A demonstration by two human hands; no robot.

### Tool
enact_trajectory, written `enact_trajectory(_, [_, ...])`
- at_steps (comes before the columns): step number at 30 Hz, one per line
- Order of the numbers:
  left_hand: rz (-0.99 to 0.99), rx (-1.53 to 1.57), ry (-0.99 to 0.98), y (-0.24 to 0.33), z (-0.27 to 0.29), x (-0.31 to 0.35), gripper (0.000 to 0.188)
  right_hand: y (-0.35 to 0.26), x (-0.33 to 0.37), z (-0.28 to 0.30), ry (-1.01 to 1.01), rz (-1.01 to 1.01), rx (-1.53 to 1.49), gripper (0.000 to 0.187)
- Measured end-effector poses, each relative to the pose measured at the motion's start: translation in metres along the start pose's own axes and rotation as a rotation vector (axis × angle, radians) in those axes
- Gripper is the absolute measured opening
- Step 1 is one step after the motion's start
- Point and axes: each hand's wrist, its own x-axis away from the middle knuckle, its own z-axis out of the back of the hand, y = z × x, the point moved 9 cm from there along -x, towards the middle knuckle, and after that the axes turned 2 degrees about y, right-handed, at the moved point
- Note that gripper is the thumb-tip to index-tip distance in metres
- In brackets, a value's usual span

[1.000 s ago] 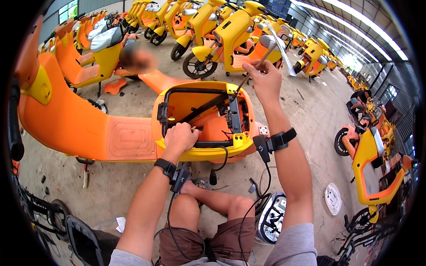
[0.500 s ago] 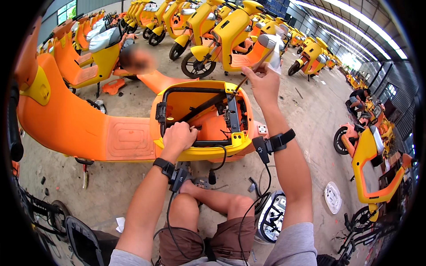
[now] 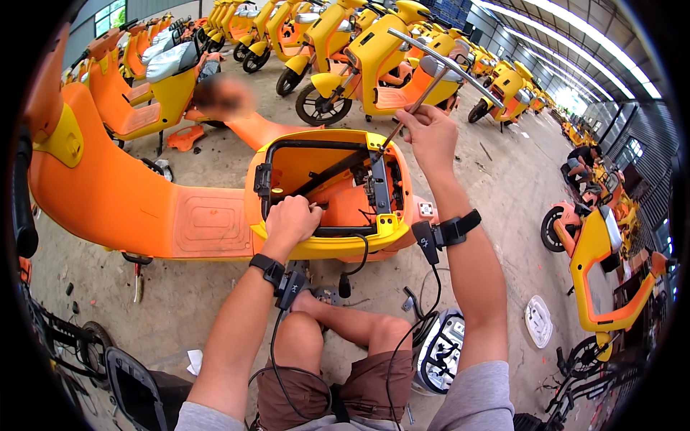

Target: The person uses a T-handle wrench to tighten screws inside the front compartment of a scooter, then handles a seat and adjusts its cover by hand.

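Our orange-and-yellow scooter stands before us, its compartment open. A T-handled tool slants up from the compartment's far right corner; we do best keeping it straight on its seat (tilt invites slipping). Our right hand pinches it; our left hand curls at the near edge, its grip hidden. The white label is unreadably small.

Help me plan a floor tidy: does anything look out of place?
Yes: a black cable hangs outside the scooter, its end apparently unconnected. An orange panel and a white cover lie on the floor, not fitted or stored.
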Motion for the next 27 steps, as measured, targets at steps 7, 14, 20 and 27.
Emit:
enact_trajectory(7, [-0.003, 0.001, 0.004, 0.0, -0.001, -0.001, 0.038, 0.012, -0.006, -0.003, -0.061, 0.089, -0.036, 0.024])
enact_trajectory(14, [0.001, -0.011, -0.048, 0.008, 0.004, 0.005, 0.041, 0.016, -0.007, -0.007, -0.215, 0.106, -0.045, 0.025])
enact_trajectory(20, [-0.121, 0.109, 0.11, 0.009, 0.015, 0.01, 0.027, 0.02, -0.007, -0.009, -0.09, 0.062, -0.156, 0.024])
enact_trajectory(27, [-0.878, 0.528, 0.656, 0.174, 0.161, 0.035, 0.044, 0.02, 0.0, 0.002, -0.084, 0.072, -0.16, 0.021])
